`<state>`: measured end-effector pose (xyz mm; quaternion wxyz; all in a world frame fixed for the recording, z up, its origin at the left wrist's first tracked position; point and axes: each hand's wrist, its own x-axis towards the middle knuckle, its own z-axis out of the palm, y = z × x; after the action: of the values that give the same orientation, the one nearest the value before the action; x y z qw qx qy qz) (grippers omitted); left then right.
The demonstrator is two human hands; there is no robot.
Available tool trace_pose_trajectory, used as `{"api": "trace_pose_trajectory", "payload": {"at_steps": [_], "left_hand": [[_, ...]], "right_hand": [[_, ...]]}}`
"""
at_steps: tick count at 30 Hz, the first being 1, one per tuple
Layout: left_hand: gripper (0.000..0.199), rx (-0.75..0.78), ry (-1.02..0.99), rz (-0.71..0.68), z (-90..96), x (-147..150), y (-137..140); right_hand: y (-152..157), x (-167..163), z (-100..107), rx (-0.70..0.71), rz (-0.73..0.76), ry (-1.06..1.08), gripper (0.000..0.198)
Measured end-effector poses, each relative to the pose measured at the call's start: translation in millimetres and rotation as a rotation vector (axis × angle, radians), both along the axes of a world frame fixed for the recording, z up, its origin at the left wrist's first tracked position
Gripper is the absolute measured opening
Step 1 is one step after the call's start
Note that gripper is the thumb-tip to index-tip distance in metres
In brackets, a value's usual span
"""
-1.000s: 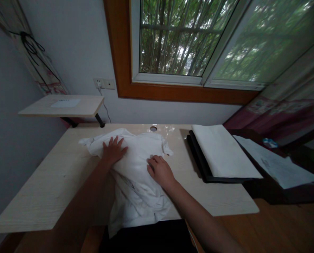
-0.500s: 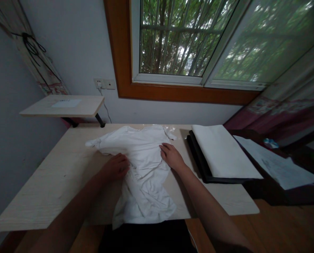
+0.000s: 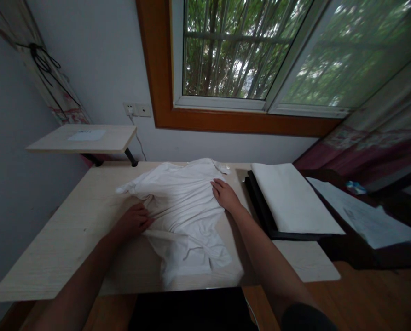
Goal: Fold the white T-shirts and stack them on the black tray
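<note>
A white T-shirt [image 3: 181,197] lies creased across the light wooden table [image 3: 67,239], one sleeve pointing to the left. My left hand [image 3: 134,219] is closed on the shirt's left side edge, and taut folds run from it across the cloth. On the shirt's right side, my right hand [image 3: 224,193] lies palm down with its fingers stretched out and pressing on the fabric. The lower end of the shirt is rumpled and blurred near the front of the table.
A white sheet on a black flat case [image 3: 270,225] sits at the table's right. A small raised shelf [image 3: 118,140] with a paper [image 3: 87,134] stands back left. Beyond the right edge, another large sheet [image 3: 360,216] lies on a dark surface. A window [image 3: 240,59] is behind.
My left hand has moved left, drawing the shirt's left side outward. My right hand has shifted slightly up and away. The shirt is wider, and its lower end has moved back from the front edge.
</note>
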<state>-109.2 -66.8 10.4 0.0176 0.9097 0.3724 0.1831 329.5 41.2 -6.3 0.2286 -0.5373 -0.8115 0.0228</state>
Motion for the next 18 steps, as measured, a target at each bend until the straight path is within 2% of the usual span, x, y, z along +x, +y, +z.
{"api": "trace_pose_trajectory", "payload": {"at_steps": [6,11,14,18], "left_hand": [[0.042,-0.115,-0.036,0.112,12.1,-20.9,-7.3],[0.027,-0.062,-0.033,0.159,27.1,-14.8,-13.4],[0.016,-0.064,-0.083,0.088,33.1,0.7,-20.6],[0.019,-0.177,-0.084,-0.016,31.9,25.0,-28.4]], "right_hand": [[-4.0,-5.8,3.7,-0.029,-0.041,0.010,0.042],[-40.7,-26.5,19.1,0.018,-0.069,0.049,0.044],[-75.7,-40.7,29.5,0.009,0.014,0.121,0.031],[-112.0,-43.6,32.6,-0.082,0.201,0.088,0.015]]}}
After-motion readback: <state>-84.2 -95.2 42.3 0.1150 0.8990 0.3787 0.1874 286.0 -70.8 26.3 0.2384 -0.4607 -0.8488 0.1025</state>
